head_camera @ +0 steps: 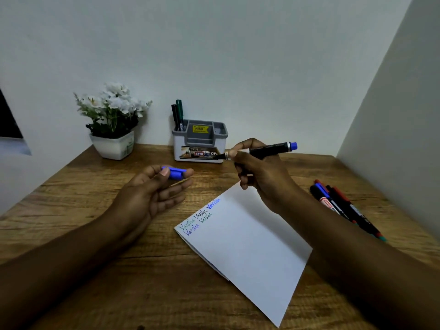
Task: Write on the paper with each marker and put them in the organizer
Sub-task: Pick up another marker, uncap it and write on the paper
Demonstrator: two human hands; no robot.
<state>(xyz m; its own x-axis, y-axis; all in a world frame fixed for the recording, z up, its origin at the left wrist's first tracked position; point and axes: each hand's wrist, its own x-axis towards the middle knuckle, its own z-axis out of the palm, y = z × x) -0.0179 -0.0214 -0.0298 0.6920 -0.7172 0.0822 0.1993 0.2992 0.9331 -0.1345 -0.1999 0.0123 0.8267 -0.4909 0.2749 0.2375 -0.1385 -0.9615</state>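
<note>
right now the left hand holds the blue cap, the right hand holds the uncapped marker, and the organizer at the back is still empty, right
Not quite. The organizer is not empty: the head view shows two dark markers standing in its left compartment. The rest holds: the left hand pinches the blue cap, and the right hand holds the uncapped marker above the paper.

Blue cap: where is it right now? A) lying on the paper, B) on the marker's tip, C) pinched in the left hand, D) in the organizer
C: the blue cap is pinched between thumb and fingers of the left hand, apart from the uncapped marker that the right hand holds above the table.
</note>
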